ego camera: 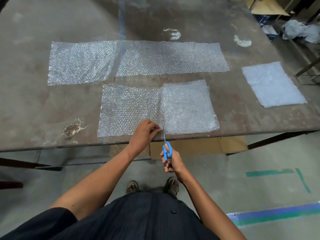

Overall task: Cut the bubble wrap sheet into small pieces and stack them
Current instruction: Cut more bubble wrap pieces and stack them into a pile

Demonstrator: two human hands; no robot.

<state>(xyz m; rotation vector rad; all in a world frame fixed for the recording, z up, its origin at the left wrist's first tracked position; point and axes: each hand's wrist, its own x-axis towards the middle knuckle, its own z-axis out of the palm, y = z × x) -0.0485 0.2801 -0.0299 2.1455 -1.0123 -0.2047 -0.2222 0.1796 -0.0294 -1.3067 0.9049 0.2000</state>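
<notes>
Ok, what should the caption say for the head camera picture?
Right hand starts cutting clear bubble wrap sheet with blue-handled scissors; left hand holds it.

A clear bubble wrap sheet (128, 110) is lying flat at the table's (34, 104) near edge, with blue-handled scissors (166, 148) entering its near right side. A long strip (138, 61) is lying farther back — a whitish stack (272, 84) is resting near the right edge.
</notes>
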